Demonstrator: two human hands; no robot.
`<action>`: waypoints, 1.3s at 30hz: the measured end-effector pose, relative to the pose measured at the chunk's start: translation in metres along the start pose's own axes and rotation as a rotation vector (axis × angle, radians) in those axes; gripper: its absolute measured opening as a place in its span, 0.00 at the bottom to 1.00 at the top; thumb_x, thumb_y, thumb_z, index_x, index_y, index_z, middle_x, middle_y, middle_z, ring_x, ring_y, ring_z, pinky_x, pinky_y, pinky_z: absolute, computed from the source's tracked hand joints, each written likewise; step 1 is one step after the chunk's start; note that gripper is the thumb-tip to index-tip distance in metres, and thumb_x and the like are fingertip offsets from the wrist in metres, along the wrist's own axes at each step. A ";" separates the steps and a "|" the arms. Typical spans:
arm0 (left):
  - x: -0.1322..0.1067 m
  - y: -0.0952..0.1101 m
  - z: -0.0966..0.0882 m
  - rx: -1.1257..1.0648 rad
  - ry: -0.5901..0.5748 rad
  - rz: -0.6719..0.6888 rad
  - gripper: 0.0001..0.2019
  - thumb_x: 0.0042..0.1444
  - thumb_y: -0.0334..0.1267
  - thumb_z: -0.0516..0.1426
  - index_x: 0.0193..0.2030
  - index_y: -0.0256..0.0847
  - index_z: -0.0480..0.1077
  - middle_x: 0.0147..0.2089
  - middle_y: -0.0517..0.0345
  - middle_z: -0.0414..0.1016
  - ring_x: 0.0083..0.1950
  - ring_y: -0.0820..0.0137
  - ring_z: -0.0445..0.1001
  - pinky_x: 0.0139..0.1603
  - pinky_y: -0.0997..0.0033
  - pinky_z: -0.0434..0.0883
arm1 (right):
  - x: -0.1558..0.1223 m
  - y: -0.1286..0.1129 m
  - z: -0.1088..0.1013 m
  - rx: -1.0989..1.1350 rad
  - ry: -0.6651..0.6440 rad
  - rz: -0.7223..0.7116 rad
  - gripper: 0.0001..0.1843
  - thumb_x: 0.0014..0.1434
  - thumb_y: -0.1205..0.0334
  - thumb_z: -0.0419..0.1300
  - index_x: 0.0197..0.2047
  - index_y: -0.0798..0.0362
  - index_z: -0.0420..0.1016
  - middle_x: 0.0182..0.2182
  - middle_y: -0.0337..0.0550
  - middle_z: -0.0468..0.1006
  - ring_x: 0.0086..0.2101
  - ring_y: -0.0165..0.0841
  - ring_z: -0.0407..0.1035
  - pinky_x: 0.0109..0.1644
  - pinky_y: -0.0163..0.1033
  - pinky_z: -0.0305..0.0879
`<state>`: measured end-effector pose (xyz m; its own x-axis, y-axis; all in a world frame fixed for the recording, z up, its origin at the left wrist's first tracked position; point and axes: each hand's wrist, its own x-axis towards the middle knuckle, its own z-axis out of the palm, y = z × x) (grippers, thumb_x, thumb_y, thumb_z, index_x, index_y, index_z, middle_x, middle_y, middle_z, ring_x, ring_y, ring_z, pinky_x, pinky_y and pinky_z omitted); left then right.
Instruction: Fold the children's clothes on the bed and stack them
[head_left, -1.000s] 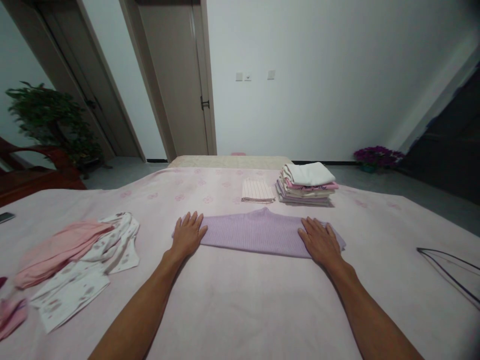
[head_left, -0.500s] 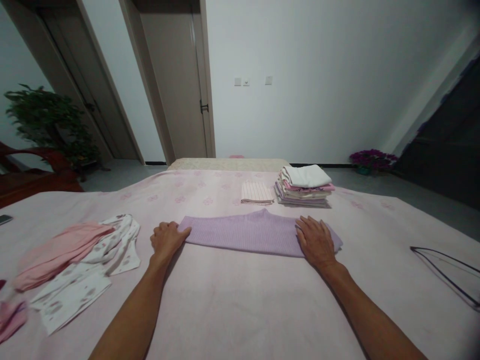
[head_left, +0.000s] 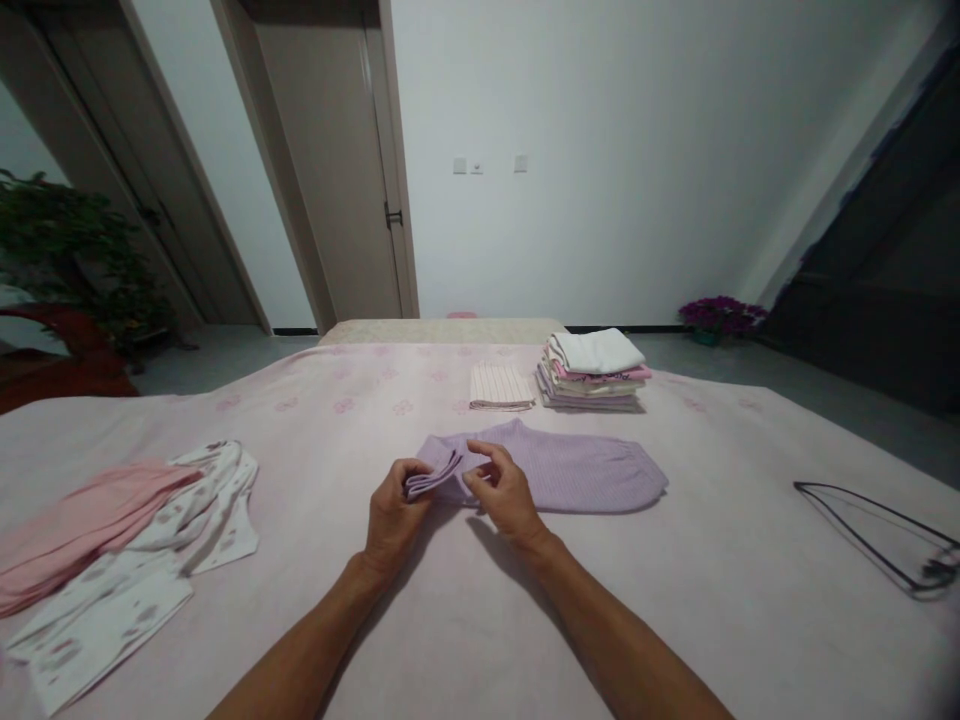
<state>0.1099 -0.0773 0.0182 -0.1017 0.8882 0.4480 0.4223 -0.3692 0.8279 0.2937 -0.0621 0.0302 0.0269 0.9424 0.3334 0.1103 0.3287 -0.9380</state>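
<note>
A light purple ribbed garment (head_left: 585,470), folded into a long strip, lies across the bed in front of me. Its left end is raised and turned over in layers, with my left hand (head_left: 396,510) closed on those layers. Just right of that folded end is my right hand (head_left: 510,495), its thumb and index finger apart and curved toward the garment. The other fingers of that hand are partly hidden, and I see nothing held in it. The right end of the garment lies flat on the sheet.
Beyond the garment lie a folded striped cloth (head_left: 501,388) and a stack of folded clothes (head_left: 596,375). To the left are a pink garment (head_left: 90,525) and a white patterned garment (head_left: 112,610), loosely heaped. A black wire hanger (head_left: 862,535) rests on the pink bedsheet (head_left: 465,630) at right.
My left hand has moved right, bringing up the garment's left end and folding it over. My right hand has left the right end and come beside it. The view has shifted slightly.
</note>
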 end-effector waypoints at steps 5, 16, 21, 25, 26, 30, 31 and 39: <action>-0.007 -0.005 0.006 -0.022 -0.033 -0.010 0.10 0.54 0.39 0.63 0.41 0.43 0.70 0.37 0.60 0.77 0.35 0.70 0.75 0.39 0.71 0.72 | -0.005 0.007 0.007 0.126 0.005 0.054 0.18 0.50 0.60 0.67 0.46 0.50 0.77 0.26 0.34 0.75 0.27 0.30 0.68 0.31 0.35 0.67; -0.007 -0.006 0.009 0.002 -0.057 0.022 0.08 0.54 0.41 0.63 0.38 0.43 0.70 0.34 0.61 0.75 0.34 0.70 0.73 0.37 0.72 0.70 | -0.011 0.024 -0.001 -0.050 0.073 -0.118 0.15 0.52 0.66 0.65 0.44 0.50 0.74 0.34 0.37 0.76 0.32 0.30 0.71 0.40 0.38 0.70; -0.006 -0.007 0.010 -0.020 -0.071 -0.043 0.10 0.55 0.44 0.63 0.38 0.43 0.70 0.34 0.61 0.76 0.35 0.69 0.73 0.37 0.72 0.70 | -0.015 0.019 -0.006 -0.249 0.103 -0.350 0.07 0.57 0.68 0.62 0.39 0.48 0.71 0.34 0.38 0.73 0.35 0.32 0.69 0.40 0.38 0.68; -0.005 -0.006 0.009 -0.018 -0.086 -0.043 0.11 0.55 0.45 0.63 0.38 0.43 0.70 0.34 0.61 0.76 0.35 0.69 0.74 0.39 0.72 0.70 | -0.019 0.009 -0.008 -0.433 0.078 -0.553 0.07 0.60 0.70 0.61 0.40 0.48 0.74 0.36 0.42 0.74 0.39 0.37 0.69 0.44 0.43 0.67; -0.005 -0.006 0.009 -0.014 -0.086 -0.040 0.11 0.55 0.45 0.63 0.38 0.43 0.70 0.34 0.61 0.76 0.35 0.69 0.74 0.39 0.72 0.70 | -0.020 0.007 -0.009 -0.487 0.066 -0.579 0.07 0.60 0.69 0.61 0.40 0.47 0.75 0.36 0.43 0.74 0.39 0.37 0.68 0.44 0.44 0.66; -0.005 -0.004 0.009 -0.002 -0.089 -0.039 0.11 0.54 0.46 0.64 0.38 0.43 0.71 0.34 0.61 0.75 0.35 0.69 0.73 0.38 0.72 0.70 | -0.023 0.004 -0.009 -0.653 0.032 -0.635 0.04 0.62 0.66 0.62 0.38 0.47 0.78 0.35 0.43 0.73 0.38 0.38 0.67 0.43 0.44 0.63; -0.005 -0.004 0.009 -0.005 -0.093 -0.040 0.11 0.54 0.46 0.64 0.38 0.43 0.71 0.34 0.61 0.75 0.35 0.69 0.73 0.38 0.72 0.70 | -0.023 0.004 -0.009 -0.670 0.033 -0.636 0.04 0.63 0.65 0.62 0.38 0.48 0.78 0.34 0.43 0.73 0.38 0.38 0.66 0.43 0.44 0.63; -0.006 -0.005 0.009 -0.030 -0.122 -0.050 0.11 0.53 0.45 0.65 0.39 0.43 0.71 0.35 0.61 0.75 0.36 0.69 0.73 0.39 0.72 0.70 | -0.024 0.003 -0.009 -0.717 0.013 -0.630 0.03 0.64 0.63 0.61 0.38 0.48 0.76 0.34 0.43 0.73 0.38 0.38 0.66 0.43 0.43 0.60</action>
<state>0.1166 -0.0781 0.0081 -0.0108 0.9317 0.3631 0.3922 -0.3301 0.8586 0.3020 -0.0842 0.0199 -0.2345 0.6027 0.7628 0.6906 0.6555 -0.3055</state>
